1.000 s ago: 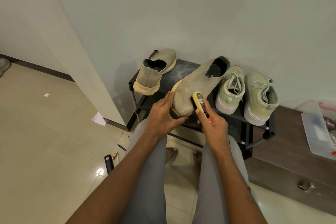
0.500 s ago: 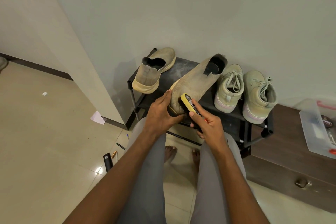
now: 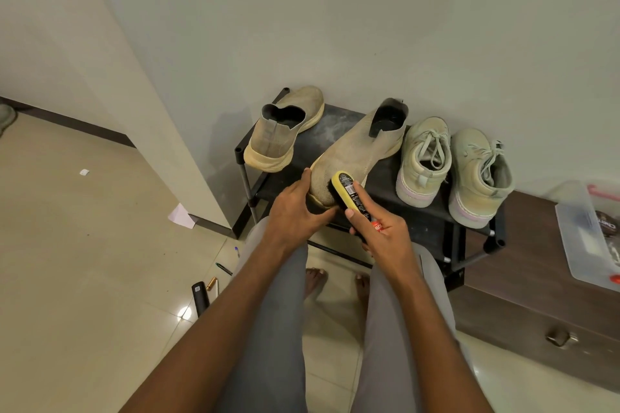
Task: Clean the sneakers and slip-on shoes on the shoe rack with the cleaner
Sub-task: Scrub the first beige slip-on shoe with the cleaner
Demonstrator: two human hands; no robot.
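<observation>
Right hand point(image 3: 382, 231) grips the yellow-edged cleaner brush point(image 3: 345, 188) against the beige knit slip-on point(image 3: 352, 157) on the black shoe rack point(image 3: 432, 221); left hand point(image 3: 295, 208) clasps its toe. Other slip-on point(image 3: 281, 131) and pale green sneakers point(image 3: 453, 164) seemingly await.

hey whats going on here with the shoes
A person is cleaning a beige slip-on shoe on a black shoe rack. The left hand grips its toe end to steady it, while the right hand holds the yellow-topped cleaner against the toe area. The other slip-on sits at the rack's left, and two pale green sneakers stand on the right, untouched right now.
</observation>
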